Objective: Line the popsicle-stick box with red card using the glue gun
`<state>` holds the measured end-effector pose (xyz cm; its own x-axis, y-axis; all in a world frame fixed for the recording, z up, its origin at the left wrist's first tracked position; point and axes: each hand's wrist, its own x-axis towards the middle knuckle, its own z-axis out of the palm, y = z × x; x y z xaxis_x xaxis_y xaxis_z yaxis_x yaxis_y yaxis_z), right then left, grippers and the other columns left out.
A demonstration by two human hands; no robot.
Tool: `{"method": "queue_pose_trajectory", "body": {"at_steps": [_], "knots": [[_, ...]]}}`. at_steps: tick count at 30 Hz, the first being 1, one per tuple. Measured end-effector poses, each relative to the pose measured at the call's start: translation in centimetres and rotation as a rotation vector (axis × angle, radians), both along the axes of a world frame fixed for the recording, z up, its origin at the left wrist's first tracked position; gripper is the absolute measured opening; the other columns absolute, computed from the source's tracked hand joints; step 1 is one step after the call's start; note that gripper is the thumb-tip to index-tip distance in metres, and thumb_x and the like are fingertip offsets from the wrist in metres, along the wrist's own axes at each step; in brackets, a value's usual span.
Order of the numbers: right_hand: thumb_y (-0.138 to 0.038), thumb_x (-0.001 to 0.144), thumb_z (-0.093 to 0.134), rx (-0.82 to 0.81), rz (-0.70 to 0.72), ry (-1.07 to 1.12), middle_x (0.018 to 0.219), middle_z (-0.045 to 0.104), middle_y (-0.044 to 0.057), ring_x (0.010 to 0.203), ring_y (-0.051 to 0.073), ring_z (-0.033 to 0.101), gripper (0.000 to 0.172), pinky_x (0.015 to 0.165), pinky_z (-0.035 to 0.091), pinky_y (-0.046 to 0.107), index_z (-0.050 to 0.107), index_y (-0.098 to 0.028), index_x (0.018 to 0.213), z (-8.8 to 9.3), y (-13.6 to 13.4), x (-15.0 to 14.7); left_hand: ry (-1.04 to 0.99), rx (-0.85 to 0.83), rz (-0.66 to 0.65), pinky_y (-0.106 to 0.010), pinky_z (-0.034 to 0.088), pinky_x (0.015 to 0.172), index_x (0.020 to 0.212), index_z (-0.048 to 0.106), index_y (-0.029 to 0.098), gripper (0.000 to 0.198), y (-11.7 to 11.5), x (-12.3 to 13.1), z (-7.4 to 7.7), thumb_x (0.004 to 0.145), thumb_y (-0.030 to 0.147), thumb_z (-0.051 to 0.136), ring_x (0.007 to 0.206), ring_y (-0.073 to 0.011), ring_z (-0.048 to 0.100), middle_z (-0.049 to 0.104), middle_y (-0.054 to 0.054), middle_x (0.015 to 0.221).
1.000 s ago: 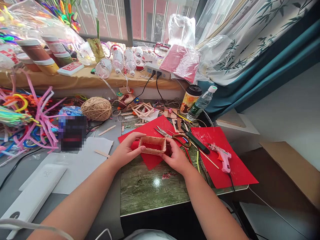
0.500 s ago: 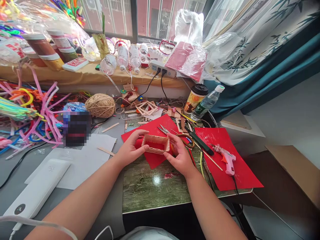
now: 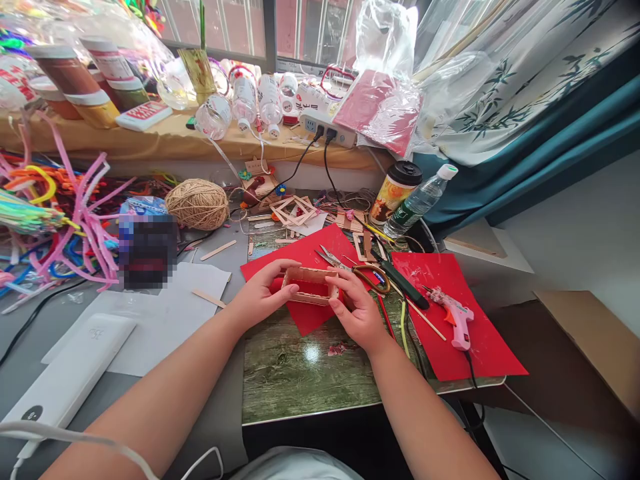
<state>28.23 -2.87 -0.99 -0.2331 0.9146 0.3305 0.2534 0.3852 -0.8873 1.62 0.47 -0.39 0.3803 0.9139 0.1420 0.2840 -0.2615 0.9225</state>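
Note:
Between both hands is a small rectangular box frame [image 3: 307, 297] of pale wooden craft sticks, its inside showing red. My left hand [image 3: 265, 293] grips its left end, thumb on the near rim and fingers behind. At the right end my right hand [image 3: 356, 308] holds it too, with fingertips over the rim and the thumb low on the near side. Under the box lies red paper [image 3: 313, 323]. Scissors [image 3: 357, 267] with brown handles rest just behind my right hand.
On a second red sheet [image 3: 485, 327] at right lies a pink glue gun [image 3: 457, 321]. A twine ball [image 3: 197, 203], a white power bank [image 3: 75, 367] and white paper [image 3: 165, 327] are at left. A water bottle [image 3: 423, 200] and a lidded cup [image 3: 395, 190] stand at the back right.
The fingers of my right hand have shifted left, over the box's right rim. The box stays in both hands at nearly the same spot. The view has moved slightly.

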Motion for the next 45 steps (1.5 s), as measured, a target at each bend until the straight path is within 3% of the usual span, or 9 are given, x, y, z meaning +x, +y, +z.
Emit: {"method": "queue_pose_trajectory", "body": {"at_steps": [11, 15, 17, 22, 28, 30, 34, 39, 45], "knots": [[-0.036, 0.106, 0.063, 0.079, 0.029, -0.045, 0.156, 0.057, 0.01, 0.148, 0.03, 0.053, 0.033, 0.126, 0.042, 0.055, 0.067, -0.033, 0.139, -0.7, 0.3, 0.4, -0.148, -0.137, -0.053, -0.037, 0.059, 0.103, 0.14, 0.057, 0.028, 0.042, 0.0, 0.2, -0.5, 0.103, 0.047, 0.065, 0.127, -0.0274, 0.066, 0.064, -0.008, 0.14], [-0.034, 0.106, 0.063, 0.091, 0.024, -0.018, 0.159, 0.056, 0.009, 0.15, 0.03, 0.052, 0.041, 0.127, 0.042, 0.056, 0.061, -0.035, 0.147, -1.0, 0.1, 0.4, -0.171, -0.125, -0.092, -0.039, 0.06, 0.103, 0.155, 0.043, 0.03, 0.07, -0.3, 0.2, -0.9, 0.095, 0.044, 0.076, 0.129, -0.0302, 0.067, 0.06, -0.012, 0.148], [-0.033, 0.106, 0.065, 0.102, 0.033, -0.004, 0.161, 0.055, 0.008, 0.151, 0.03, 0.051, 0.047, 0.128, 0.042, 0.056, 0.057, -0.036, 0.152, -1.1, -0.1, 0.5, -0.126, -0.07, -0.072, -0.042, 0.06, 0.105, 0.155, 0.043, 0.029, 0.079, -0.4, 0.2, -0.9, 0.089, 0.041, 0.084, 0.132, -0.0324, 0.066, 0.059, -0.014, 0.15], [-0.036, 0.105, 0.066, 0.143, 0.033, 0.035, 0.165, 0.051, 0.009, 0.153, 0.032, 0.049, 0.058, 0.128, 0.041, 0.058, 0.047, -0.036, 0.16, -1.6, -0.5, 0.8, 0.046, 0.218, 0.001, -0.046, 0.053, 0.114, 0.14, 0.058, 0.027, 0.063, -0.5, 0.2, -0.7, 0.086, 0.04, 0.087, 0.133, -0.0327, 0.064, 0.067, -0.012, 0.141], [-0.069, 0.089, 0.077, 0.061, 0.054, 0.068, 0.167, 0.047, 0.015, 0.153, 0.038, 0.048, 0.093, 0.126, 0.043, 0.059, 0.039, -0.029, 0.164, -2.1, 0.5, 1.2, 0.085, 0.379, 0.047, -0.044, 0.053, 0.113, 0.142, 0.057, 0.03, 0.066, -1.0, 0.3, -0.9, 0.084, 0.037, 0.089, 0.13, -0.0302, 0.067, 0.07, -0.009, 0.14], [-0.07, 0.084, 0.082, 0.024, 0.07, 0.033, 0.167, 0.047, 0.016, 0.152, 0.038, 0.049, 0.099, 0.125, 0.045, 0.058, 0.04, -0.029, 0.164, -2.0, 0.9, 1.1, 0.084, 0.379, 0.073, -0.045, 0.052, 0.113, 0.141, 0.058, 0.03, 0.066, -1.0, 0.3, -1.0, 0.083, 0.037, 0.09, 0.129, -0.0309, 0.068, 0.07, -0.009, 0.139], [-0.048, 0.084, 0.09, 0.003, 0.028, -0.112, 0.16, 0.054, 0.014, 0.149, 0.036, 0.053, 0.091, 0.124, 0.046, 0.058, 0.043, -0.03, 0.161, -2.2, 1.2, 0.6, 0.014, 0.183, 0.137, -0.046, 0.054, 0.111, 0.137, 0.059, 0.029, 0.063, -0.6, 0.6, -1.0, 0.083, 0.039, 0.089, 0.127, -0.0308, 0.068, 0.07, -0.009, 0.136], [-0.03, 0.089, 0.083, 0.017, -0.055, -0.164, 0.163, 0.049, 0.014, 0.148, 0.033, 0.053, 0.087, 0.123, 0.048, 0.056, 0.037, -0.03, 0.163, -3.0, 1.2, 0.2, -0.217, -0.094, 0.213, -0.038, 0.061, 0.09, 0.131, 0.056, 0.027, 0.062, 0.3, 0.9, -1.3, 0.08, 0.04, 0.09, 0.107, -0.0252, 0.072, 0.071, -0.005, 0.12], [-0.02, 0.088, 0.079, 0.175, -0.073, -0.291, 0.128, 0.063, 0.012, 0.124, 0.03, 0.063, 0.034, 0.108, 0.055, 0.05, 0.062, -0.025, 0.116, -2.4, 0.8, 0.1, -0.426, -0.151, 0.411, -0.033, 0.061, 0.082, 0.125, 0.05, 0.027, 0.063, 0.7, 1.1, -1.5, 0.078, 0.042, 0.091, 0.103, -0.0234, 0.07, 0.068, -0.004, 0.117]]}}
